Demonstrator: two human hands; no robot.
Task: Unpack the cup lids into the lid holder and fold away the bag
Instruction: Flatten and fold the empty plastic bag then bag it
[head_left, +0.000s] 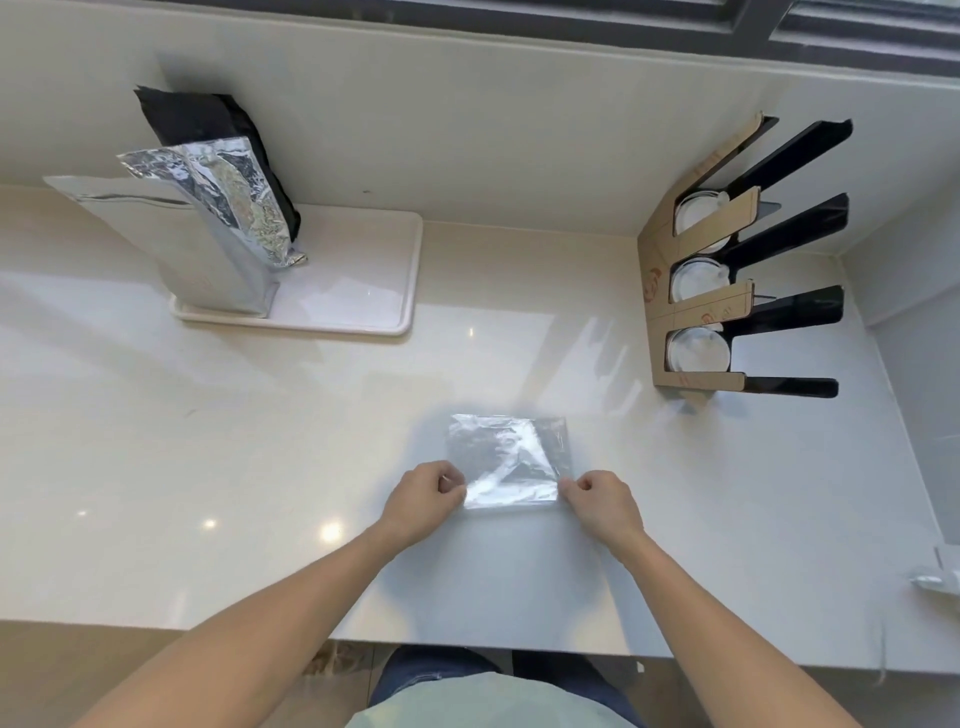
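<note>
with the left hand (423, 501) and right hand (602, 501) each pinching a near corner of the clear bag (506, 460) lying flat on the table (208, 441), the slick film could slip or spring open, spoiling the fold.

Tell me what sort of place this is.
Likely a cafe or drinks-shop prep counter. A lid holder stocked with cup lids stands by the wall, sealed foil bags sit on a tray, and both hands fold a clear plastic bag.
</note>
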